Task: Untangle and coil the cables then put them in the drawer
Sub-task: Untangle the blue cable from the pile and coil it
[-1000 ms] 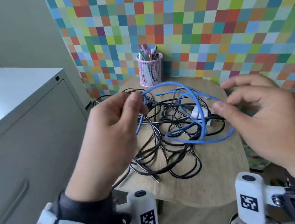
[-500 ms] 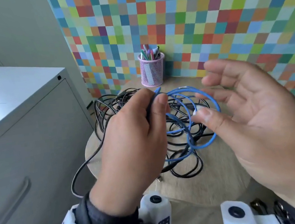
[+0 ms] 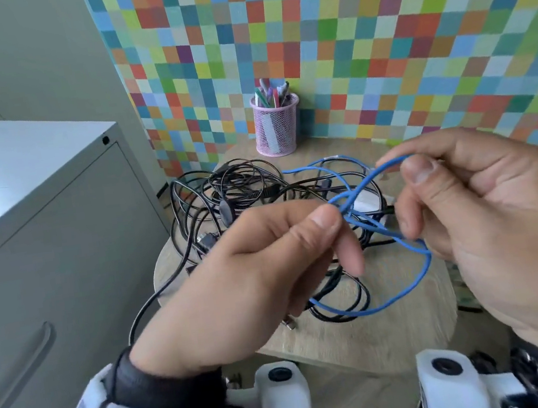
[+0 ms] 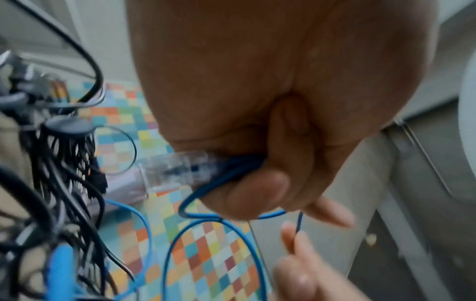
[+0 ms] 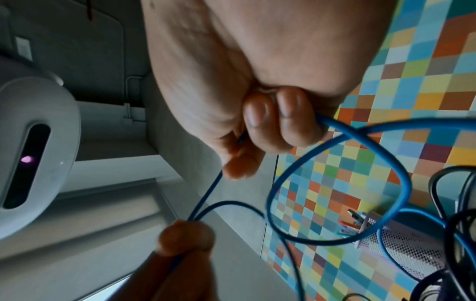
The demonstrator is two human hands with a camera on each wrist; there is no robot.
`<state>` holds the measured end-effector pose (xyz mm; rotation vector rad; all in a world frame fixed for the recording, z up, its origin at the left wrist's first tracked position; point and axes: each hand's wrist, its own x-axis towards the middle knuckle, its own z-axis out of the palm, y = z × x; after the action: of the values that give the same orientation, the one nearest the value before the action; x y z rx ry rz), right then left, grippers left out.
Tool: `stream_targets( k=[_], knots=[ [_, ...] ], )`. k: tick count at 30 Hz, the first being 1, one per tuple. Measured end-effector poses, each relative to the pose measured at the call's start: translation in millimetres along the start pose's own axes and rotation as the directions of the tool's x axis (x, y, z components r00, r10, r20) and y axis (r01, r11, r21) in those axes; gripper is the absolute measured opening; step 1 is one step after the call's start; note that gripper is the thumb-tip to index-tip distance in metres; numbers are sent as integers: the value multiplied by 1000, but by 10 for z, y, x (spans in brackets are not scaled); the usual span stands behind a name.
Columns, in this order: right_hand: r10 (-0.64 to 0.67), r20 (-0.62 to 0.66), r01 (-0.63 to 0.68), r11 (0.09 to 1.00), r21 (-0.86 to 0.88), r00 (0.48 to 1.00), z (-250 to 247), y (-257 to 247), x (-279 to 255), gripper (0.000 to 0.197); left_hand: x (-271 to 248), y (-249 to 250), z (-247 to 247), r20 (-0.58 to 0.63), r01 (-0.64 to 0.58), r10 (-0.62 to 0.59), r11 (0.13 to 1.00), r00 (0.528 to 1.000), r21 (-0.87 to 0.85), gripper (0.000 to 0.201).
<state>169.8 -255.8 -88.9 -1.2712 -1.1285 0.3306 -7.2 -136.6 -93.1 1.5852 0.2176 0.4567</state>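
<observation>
A thin blue cable hangs in loops between both hands above a round wooden table. My left hand pinches gathered blue strands between thumb and fingers; in the left wrist view its clear plug sticks out of the curled fingers. My right hand curls its fingers round a loop of the blue cable, as the right wrist view shows. Beneath them a tangle of black cables lies on the table, with one strand trailing over the left edge.
A pink mesh pen cup stands at the back of the table against the multicoloured chequered wall. A grey metal cabinet with a recessed drawer handle stands at the left, close to the table. A white block lies among the cables.
My right hand has gone from spread open to curled round a blue loop. The left hand has moved right and lower, and the blue loops are drawn tighter between the hands.
</observation>
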Motion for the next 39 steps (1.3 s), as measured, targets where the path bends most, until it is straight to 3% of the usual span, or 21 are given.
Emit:
stream_targets(
  k=[3,8,13,15,17,19,22,25,28,31,35,39],
  knots=[
    [106,102,-102,994,-45,989,-2,-43,-12,25,-33,32,-72,35,-78,89,970,995,-230,32],
    [286,247,-207,930,-303,926,-78,-20,-6,41,-58,67,-98,54,-64,83,956,995,-285,37],
    [195,178,-118,922,-369,965,-110,36,4,42,-25,35,-96,48,-20,31,975,998,-223,46],
    [171,138,-130,956,-264,976,-82,57,13,41,-21,18,-94,37,-11,19,979,999,-203,46],
    [188,42,-187,982,-17,981,-57,87,33,41,-17,1,-88,19,-6,10,981,1000,-192,46],
    [231,0,-226,953,201,973,-50,92,51,39,-10,-13,-85,-1,-4,4,985,1000,-170,45],
    [271,38,-272,929,253,962,-45,41,39,35,-8,-6,-68,1,-45,46,973,999,-226,40],
    [261,76,-269,953,137,962,-29,37,20,32,1,26,-62,12,-121,138,905,990,-407,28],
    [204,51,-208,973,104,978,-31,91,20,26,19,55,-70,-59,-186,183,818,981,-544,32],
    [109,10,-109,993,-42,994,-46,161,22,19,38,78,-28,-190,-264,188,776,964,-573,33],
    [63,130,-9,923,-384,989,41,261,-10,17,69,101,98,-313,-320,152,730,938,-604,32],
    [80,151,-3,892,-452,985,79,290,-39,12,75,89,91,-359,-389,189,659,914,-644,28]
  ],
)
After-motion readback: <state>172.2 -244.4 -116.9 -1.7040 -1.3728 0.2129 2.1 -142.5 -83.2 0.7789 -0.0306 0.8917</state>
